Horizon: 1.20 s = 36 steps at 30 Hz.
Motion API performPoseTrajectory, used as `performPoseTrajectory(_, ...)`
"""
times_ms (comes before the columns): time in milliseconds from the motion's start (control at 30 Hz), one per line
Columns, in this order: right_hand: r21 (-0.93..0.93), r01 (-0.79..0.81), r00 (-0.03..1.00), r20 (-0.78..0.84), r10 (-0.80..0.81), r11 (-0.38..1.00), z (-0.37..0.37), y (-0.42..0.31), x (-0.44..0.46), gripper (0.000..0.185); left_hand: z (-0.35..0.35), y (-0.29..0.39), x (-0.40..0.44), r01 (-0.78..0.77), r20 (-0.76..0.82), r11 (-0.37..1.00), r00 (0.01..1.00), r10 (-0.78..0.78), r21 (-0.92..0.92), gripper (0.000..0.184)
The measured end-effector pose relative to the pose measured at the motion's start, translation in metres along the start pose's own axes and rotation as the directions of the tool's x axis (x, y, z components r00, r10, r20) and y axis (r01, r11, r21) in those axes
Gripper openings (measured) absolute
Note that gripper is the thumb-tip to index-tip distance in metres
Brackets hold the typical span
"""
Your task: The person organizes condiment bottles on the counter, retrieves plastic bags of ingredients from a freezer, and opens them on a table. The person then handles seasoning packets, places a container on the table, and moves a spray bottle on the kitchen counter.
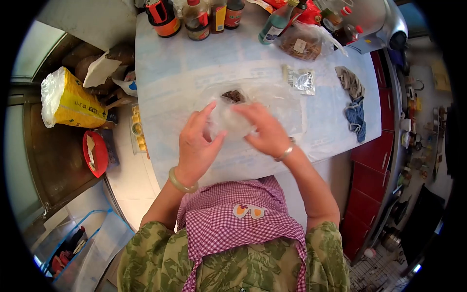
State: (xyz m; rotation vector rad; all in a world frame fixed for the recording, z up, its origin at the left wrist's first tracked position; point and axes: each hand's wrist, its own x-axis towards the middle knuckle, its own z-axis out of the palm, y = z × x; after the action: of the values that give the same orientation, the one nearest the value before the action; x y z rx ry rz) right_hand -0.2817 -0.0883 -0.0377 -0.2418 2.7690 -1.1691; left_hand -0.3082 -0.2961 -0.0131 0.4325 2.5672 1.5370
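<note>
On your table [165, 92], the plastic bag [232, 122] is between your left hand [197, 141] and right hand [268, 134]; the sachet [302, 81] lies right, bottles [195, 15] far.

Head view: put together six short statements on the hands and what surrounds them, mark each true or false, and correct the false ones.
1. The left hand and the right hand are both over the table. True.
2. The left wrist is bare. False: a bangle circles it.
3. Clear plastic lies on the table near the hands. True.
4. The dark clump sits nearer the apron than the hands do. False: the dark clump is farther from the apron, beyond the hands.
5. A blue cloth lies near the table's right edge. True.
6. The red basin stands on the table. False: the red basin is off it, to the left.
</note>
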Motion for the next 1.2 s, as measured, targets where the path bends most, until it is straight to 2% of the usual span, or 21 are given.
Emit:
performPoseTrajectory(33,-0.040,0.017,0.996,0.085,-0.014,0.999,0.009,-0.009,0.003,0.046,0.003,0.001,0.000,-0.028,0.019,0.999,0.999,0.028,-0.024,0.063)
performPoseTrajectory(100,-0.126,-0.020,0.948,0.312,0.059,0.992,0.026,-0.020,0.010,0.046,0.006,0.003,0.000,-0.085,0.055,0.994,0.995,0.089,-0.071,0.062)
performPoseTrajectory(200,-0.434,0.024,0.954,0.280,0.110,0.900,0.068,0.012,0.018,0.019,0.000,0.008,-0.002,-0.038,0.077,0.979,0.995,0.055,-0.201,0.056)
performPoseTrajectory(267,-0.471,-0.157,0.924,0.241,0.297,0.868,0.060,0.018,0.022,0.015,-0.009,0.012,-0.002,0.150,0.069,0.856,0.989,-0.134,-0.494,0.051)
performPoseTrajectory(300,-0.490,-0.173,0.906,0.262,0.334,0.854,0.058,0.024,0.021,0.015,-0.014,0.013,-0.003,0.233,0.087,0.747,0.969,-0.230,-0.623,0.049)
performPoseTrajectory(333,-0.511,-0.188,0.885,0.282,0.370,0.839,0.057,0.031,0.019,0.015,-0.018,0.014,-0.003,0.246,0.095,0.710,0.965,-0.246,-0.660,0.048)
performPoseTrajectory(400,-0.555,-0.075,0.857,0.388,0.338,0.828,0.069,0.072,0.011,0.020,-0.026,0.014,0.001,0.262,0.112,0.631,0.957,-0.268,-0.730,0.046)
performPoseTrajectory(500,-0.418,-0.197,0.898,0.285,0.334,0.887,0.026,0.032,-0.003,0.031,-0.033,0.016,0.000,0.284,0.129,0.652,0.952,-0.276,-0.703,0.043)
performPoseTrajectory(600,-0.180,-0.280,0.946,0.115,0.303,0.943,-0.019,-0.034,-0.007,0.041,-0.034,0.019,0.000,0.302,0.155,0.672,0.950,-0.271,-0.676,0.041)
performPoseTrajectory(700,-0.322,0.132,0.987,0.131,-0.094,0.938,0.017,-0.028,-0.008,0.040,-0.025,0.026,-0.001,0.309,0.193,0.653,0.950,-0.246,-0.692,0.039)
performPoseTrajectory(767,-0.410,0.048,0.963,0.263,0.067,0.911,0.077,0.012,0.013,0.036,-0.018,0.034,-0.001,0.285,0.199,0.622,0.958,-0.206,-0.729,0.037)
performPoseTrajectory(833,-0.403,-0.011,0.916,0.362,0.171,0.915,0.096,0.034,0.026,0.031,-0.014,0.042,-0.004,0.247,0.187,0.578,0.969,-0.162,-0.778,0.035)
performPoseTrajectory(867,-0.398,-0.043,0.887,0.408,0.218,0.917,0.100,0.043,0.030,0.028,-0.016,0.043,-0.002,0.230,0.179,0.604,0.973,-0.144,-0.763,0.034)
performPoseTrajectory(967,-0.434,0.110,0.973,0.229,-0.009,0.894,0.056,-0.002,0.004,0.021,-0.029,0.040,0.003,0.189,0.142,0.681,0.982,-0.125,-0.708,0.031)
performPoseTrajectory(1067,-0.361,-0.006,0.975,0.206,0.086,0.933,-0.015,-0.051,-0.010,0.019,-0.035,0.038,0.008,0.186,0.159,0.752,0.981,-0.108,-0.633,0.032)
performPoseTrajectory(1100,-0.236,-0.042,0.994,-0.109,0.016,0.971,-0.029,-0.038,-0.017,0.018,-0.037,0.034,0.006,0.198,0.185,0.764,0.977,-0.104,-0.614,0.033)
performPoseTrajectory(1133,-0.103,-0.027,0.910,-0.414,-0.019,0.994,-0.047,-0.019,-0.022,0.018,-0.037,0.031,0.002,0.208,0.206,0.776,0.973,-0.104,-0.595,0.035)
performPoseTrajectory(1167,-0.164,-0.159,0.799,-0.600,0.030,0.974,-0.049,0.026,-0.017,0.016,-0.037,0.030,0.000,0.236,0.231,0.770,0.966,-0.118,-0.593,0.036)
performPoseTrajectory(1200,-0.117,-0.271,0.741,-0.659,0.129,0.956,-0.059,0.072,-0.015,0.020,-0.036,0.031,-0.002,0.261,0.253,0.765,0.958,-0.131,-0.590,0.037)
